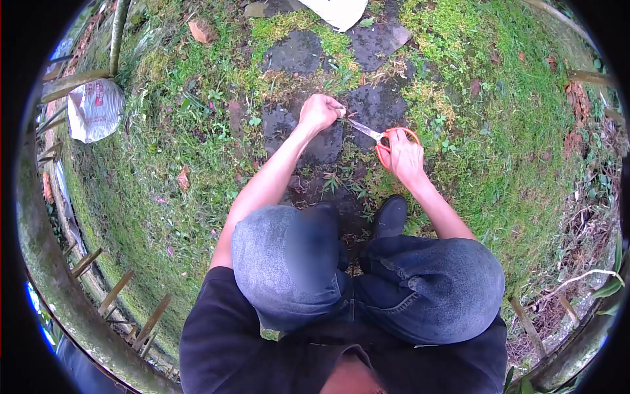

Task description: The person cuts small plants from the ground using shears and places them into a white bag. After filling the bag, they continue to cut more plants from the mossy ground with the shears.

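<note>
My right hand (405,155) grips a pair of scissors (366,131) with orange handles, its fingers in and around the loops. The metal blades point up and left, their tips close to the fingers of my left hand (320,113). That hand is closed in a pinch just above the dark paving stones. Whatever lies between its fingertips is too small to make out, perhaps a bit of plant. Grass and small weeds (333,181) grow in the gaps between the stones (376,105) under both hands.
A white sack (96,110) stands at the left beside a wooden rail, and another pale sack (338,10) lies at the top. A brown stone (203,30) sits in the grass. Wooden fence stakes (117,292) line the left edge. My shoes (391,217) rest on the paving.
</note>
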The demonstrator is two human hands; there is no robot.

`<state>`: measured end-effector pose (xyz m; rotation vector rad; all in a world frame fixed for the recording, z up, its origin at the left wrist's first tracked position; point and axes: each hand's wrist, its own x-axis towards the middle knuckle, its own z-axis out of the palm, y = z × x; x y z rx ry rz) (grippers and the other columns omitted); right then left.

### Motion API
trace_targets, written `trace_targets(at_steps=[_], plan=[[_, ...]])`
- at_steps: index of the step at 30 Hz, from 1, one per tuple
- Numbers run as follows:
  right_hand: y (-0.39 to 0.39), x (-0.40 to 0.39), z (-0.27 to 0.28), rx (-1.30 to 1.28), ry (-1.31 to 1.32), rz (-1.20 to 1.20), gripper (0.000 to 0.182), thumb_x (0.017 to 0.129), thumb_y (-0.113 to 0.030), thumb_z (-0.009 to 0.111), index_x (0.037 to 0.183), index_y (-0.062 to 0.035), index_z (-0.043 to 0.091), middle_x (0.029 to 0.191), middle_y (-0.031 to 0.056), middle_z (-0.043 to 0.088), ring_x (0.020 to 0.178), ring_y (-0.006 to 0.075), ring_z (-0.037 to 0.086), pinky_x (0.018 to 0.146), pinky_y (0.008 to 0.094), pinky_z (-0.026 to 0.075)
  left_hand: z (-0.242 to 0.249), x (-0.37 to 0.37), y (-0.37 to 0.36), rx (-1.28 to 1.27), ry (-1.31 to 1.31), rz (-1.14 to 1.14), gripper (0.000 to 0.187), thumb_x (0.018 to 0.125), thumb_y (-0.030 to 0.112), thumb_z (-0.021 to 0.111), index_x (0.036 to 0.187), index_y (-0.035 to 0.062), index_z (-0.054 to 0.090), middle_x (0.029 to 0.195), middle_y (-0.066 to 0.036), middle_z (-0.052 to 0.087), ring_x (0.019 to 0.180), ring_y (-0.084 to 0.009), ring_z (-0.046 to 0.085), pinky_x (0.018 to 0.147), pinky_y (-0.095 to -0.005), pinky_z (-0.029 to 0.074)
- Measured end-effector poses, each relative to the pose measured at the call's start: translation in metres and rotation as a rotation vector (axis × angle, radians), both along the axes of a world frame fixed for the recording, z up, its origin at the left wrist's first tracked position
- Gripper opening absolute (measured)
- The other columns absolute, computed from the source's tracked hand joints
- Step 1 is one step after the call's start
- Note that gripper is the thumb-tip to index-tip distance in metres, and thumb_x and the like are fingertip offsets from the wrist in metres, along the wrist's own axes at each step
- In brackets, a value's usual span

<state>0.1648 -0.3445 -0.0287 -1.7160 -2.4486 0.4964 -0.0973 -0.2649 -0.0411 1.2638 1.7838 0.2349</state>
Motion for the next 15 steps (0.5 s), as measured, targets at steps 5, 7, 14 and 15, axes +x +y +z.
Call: trace_targets(at_steps=[5,7,14,15], plan=[[0.0029,-0.0038,0.0013,0.002,-0.017,0.016,0.047,0.086,-0.032,0.075,0.119,-0.0012,0.061,0.108,0.0159,0.066,0.066,0.0352,0.07,0.057,0.0452,0.057,0.0035,0.0042,0.0019,-0.036,0.004,-0.008,0.028,0.079,0.03,0.087,0.1,0.0144,0.081,0.092,-0.004,0.079,0.088,-0.0169,0.074,0.085,-0.0336,0.056],[0.0037,-0.0058,-0.0025,0.024,-0.015,0.032,0.045,0.087,-0.033,0.075,0.118,-0.0016,0.063,0.108,0.0164,0.067,0.066,0.035,0.07,0.057,0.045,0.057,0.0043,0.0056,0.002,-0.046,0.01,-0.005,0.027,0.078,0.031,0.088,0.099,0.0155,0.081,0.093,-0.004,0.079,0.09,-0.0177,0.075,0.086,-0.034,0.056],[0.0102,-0.0073,-0.003,-0.042,-0.08,0.027,0.042,0.091,-0.036,0.072,0.118,-0.0036,0.065,0.092,0.0173,0.073,0.071,0.0353,0.072,0.06,0.0452,0.058,0.0048,0.0058,0.0009,-0.042,0.007,-0.015,0.026,0.078,0.031,0.087,0.099,0.0151,0.081,0.093,-0.005,0.079,0.09,-0.018,0.075,0.087,-0.034,0.056],[0.0101,-0.0057,-0.007,-0.047,-0.065,0.031,0.043,0.091,-0.036,0.072,0.118,-0.0034,0.066,0.091,0.0174,0.073,0.071,0.0356,0.072,0.061,0.0457,0.058,0.0031,0.0055,0.0002,-0.042,0.004,-0.012,0.026,0.078,0.031,0.087,0.098,0.015,0.081,0.093,-0.005,0.079,0.09,-0.0178,0.075,0.087,-0.0339,0.056]])
